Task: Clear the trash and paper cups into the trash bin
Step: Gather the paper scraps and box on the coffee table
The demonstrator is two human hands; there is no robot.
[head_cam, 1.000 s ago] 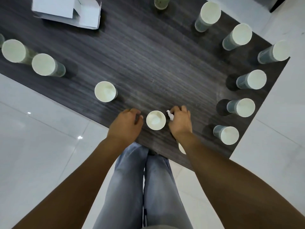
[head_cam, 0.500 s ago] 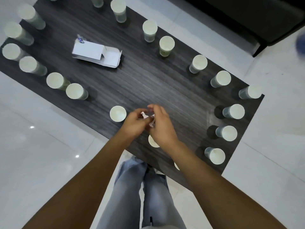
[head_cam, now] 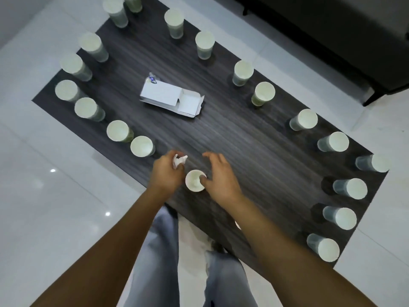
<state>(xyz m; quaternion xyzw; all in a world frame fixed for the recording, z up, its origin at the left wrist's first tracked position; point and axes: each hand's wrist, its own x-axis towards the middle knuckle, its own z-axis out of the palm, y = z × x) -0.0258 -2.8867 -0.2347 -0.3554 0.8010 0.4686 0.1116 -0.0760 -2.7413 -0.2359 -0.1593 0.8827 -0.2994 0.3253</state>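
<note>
My left hand (head_cam: 167, 173) pinches a small crumpled white paper scrap (head_cam: 178, 161) just above the near edge of the dark wooden table (head_cam: 243, 140). Right beside it stands a white paper cup (head_cam: 194, 181). My right hand (head_cam: 219, 177) hovers over that cup's right side with fingers spread; its thumb touches the rim. Several more paper cups ring the table, such as one on the left (head_cam: 141, 146) and one on the right (head_cam: 349, 188). No trash bin is in view.
An opened white cardboard box (head_cam: 170, 98) lies mid-table with a small wrapper (head_cam: 151, 78) at its far corner. Dark furniture (head_cam: 332, 29) stands at the top right. White floor tiles surround the table, and my legs (head_cam: 163, 251) are at its near edge.
The paper scrap went from my right hand, through both hands together, into my left hand. My right hand let go and dropped to the cup. The view pulled back.
</note>
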